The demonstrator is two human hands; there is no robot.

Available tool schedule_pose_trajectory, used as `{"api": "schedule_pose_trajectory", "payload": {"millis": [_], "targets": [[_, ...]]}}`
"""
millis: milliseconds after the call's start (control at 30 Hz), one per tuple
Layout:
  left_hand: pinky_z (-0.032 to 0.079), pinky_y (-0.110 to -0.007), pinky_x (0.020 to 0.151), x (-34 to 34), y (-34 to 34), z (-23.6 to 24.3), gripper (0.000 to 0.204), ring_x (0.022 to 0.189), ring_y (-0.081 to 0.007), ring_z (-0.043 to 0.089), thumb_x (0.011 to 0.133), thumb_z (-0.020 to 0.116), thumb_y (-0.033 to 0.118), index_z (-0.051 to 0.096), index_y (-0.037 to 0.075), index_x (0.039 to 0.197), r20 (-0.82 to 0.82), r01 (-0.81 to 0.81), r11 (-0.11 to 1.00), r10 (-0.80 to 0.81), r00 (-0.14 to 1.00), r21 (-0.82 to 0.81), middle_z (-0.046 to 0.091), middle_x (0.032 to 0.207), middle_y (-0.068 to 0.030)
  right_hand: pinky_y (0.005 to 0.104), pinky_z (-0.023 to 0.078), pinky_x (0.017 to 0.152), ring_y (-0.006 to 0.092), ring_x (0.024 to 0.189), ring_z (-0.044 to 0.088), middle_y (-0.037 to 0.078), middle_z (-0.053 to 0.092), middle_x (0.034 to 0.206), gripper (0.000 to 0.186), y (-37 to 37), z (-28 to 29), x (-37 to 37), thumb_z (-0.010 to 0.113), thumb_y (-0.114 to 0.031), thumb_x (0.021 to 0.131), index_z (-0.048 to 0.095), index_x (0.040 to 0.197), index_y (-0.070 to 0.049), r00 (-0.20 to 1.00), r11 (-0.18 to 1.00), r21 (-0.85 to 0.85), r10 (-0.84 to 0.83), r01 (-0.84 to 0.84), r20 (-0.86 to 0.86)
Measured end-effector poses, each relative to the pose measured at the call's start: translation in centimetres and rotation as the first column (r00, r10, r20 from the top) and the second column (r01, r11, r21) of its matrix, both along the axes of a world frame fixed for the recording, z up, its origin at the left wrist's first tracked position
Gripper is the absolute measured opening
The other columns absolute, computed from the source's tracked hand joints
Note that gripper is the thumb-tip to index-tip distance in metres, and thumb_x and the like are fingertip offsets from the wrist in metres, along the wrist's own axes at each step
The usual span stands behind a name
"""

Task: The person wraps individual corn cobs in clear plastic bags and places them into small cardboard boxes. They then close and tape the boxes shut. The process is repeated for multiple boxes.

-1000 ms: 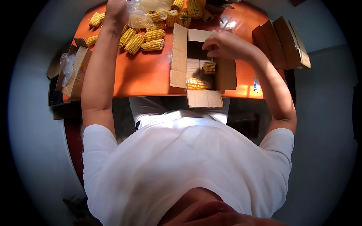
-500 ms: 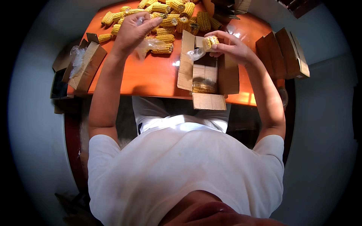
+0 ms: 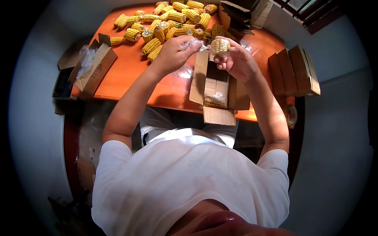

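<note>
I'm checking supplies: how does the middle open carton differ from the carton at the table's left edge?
The middle carton contains corn; the left carton has crumpled clear plastic at its opening. The middle carton stands nearly straight; the left carton slants. Both are open brown cardboard.

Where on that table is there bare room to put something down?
The table is bare between the left box and left forearm, and near its front edge between that forearm and the middle box. Corn crowds the far side.

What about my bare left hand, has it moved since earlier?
Yes: your left hand has moved right, over the orange table, nearer the open brown rectangular cardboard box.
</note>
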State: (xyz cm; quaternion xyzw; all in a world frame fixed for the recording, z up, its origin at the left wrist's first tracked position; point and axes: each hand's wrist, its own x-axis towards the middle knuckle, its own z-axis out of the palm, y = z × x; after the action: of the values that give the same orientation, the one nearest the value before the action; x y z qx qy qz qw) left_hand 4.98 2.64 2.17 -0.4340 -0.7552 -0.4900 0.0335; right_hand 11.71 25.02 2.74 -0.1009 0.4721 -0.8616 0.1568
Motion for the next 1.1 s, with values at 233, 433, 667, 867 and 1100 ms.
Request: {"api": "schedule_pose_trajectory", "payload": {"millis": [233, 433, 667, 867, 1100], "targets": [[0.038, -0.019, 0.064, 0.9, 1.1, 1.6, 0.026, 0.07, -0.0036, 0.044, 0.095, 0.053, 0.027, 0.058, 0.004, 0.084, 0.483, 0.103, 0.864, -0.37, 0.794, 0.493, 0.05, 0.073, 0.0046, 0.0273, 0.049, 0.069, 0.0183, 0.089, 0.061, 0.009, 0.061, 0.107, 0.038, -0.5, -0.6, -1.3, 0.054, -0.027, 0.091, 0.049, 0.122, -0.007, 0.992, 1.0, 0.006, -0.014, 0.013, 0.126], [0.032, -0.019, 0.053, -0.1, 0.7, 1.7, 0.025, 0.059, -0.0026, 0.039, 0.095, 0.05, 0.026, 0.058, 0.006, 0.082, 0.616, -0.063, 0.859, -0.31, 0.724, 0.508, 0.05, 0.072, 0.0045, 0.0296, 0.048, 0.086, 0.0153, 0.096, 0.058, 0.007, 0.057, 0.108, 0.039, -2.5, 0.7, -1.0, 0.069, -0.002, 0.078, 0.05, 0.111, -0.006, 0.917, 0.942, 0.135, -0.255, 0.307, -0.305], [0.03, -0.02, 0.044, 0.3, 1.1, 1.1, 0.032, 0.051, -0.0023, 0.035, 0.095, 0.049, 0.036, 0.061, 0.007, 0.094, 0.756, -0.348, 0.672, -0.564, 0.331, 0.654, 0.059, 0.081, 0.0004, 0.0253, 0.047, 0.084, 0.013, 0.097, 0.057, 0.005, 0.059, 0.105, 0.041, -2.4, 0.8, -0.3, 0.07, 0.002, 0.075, 0.049, 0.109, -0.006, 0.921, 0.937, 0.18, -0.233, 0.298, -0.312], [0.05, -0.026, 0.062, 0.8, 0.6, 1.0, 0.031, 0.065, -0.0115, 0.056, 0.088, 0.062, 0.023, 0.057, 0.009, 0.115, 0.307, 0.061, 0.842, -0.262, 0.915, 0.536, 0.058, 0.118, -0.0068, 0.0256, 0.047, 0.084, 0.0122, 0.096, 0.057, 0.006, 0.058, 0.107, 0.051, -2.5, 1.7, 0.2, 0.07, 0.0, 0.075, 0.047, 0.12, -0.003, 0.924, 0.909, 0.259, -0.251, 0.327, -0.287], [0.049, -0.029, 0.066, 0.8, -0.4, 0.7, 0.017, 0.074, -0.0164, 0.063, 0.084, 0.065, 0.018, 0.065, 0.005, 0.093, 0.049, -0.052, 0.998, 0.051, 0.998, 0.021, 0.065, 0.08, -0.0042, 0.025, 0.045, 0.088, 0.0129, 0.103, 0.055, 0.007, 0.056, 0.114, 0.054, -2.3, 1.7, 0.5, 0.068, 0.0, 0.075, 0.045, 0.124, 0.001, 0.943, 0.914, 0.321, -0.151, 0.248, -0.298]]}}
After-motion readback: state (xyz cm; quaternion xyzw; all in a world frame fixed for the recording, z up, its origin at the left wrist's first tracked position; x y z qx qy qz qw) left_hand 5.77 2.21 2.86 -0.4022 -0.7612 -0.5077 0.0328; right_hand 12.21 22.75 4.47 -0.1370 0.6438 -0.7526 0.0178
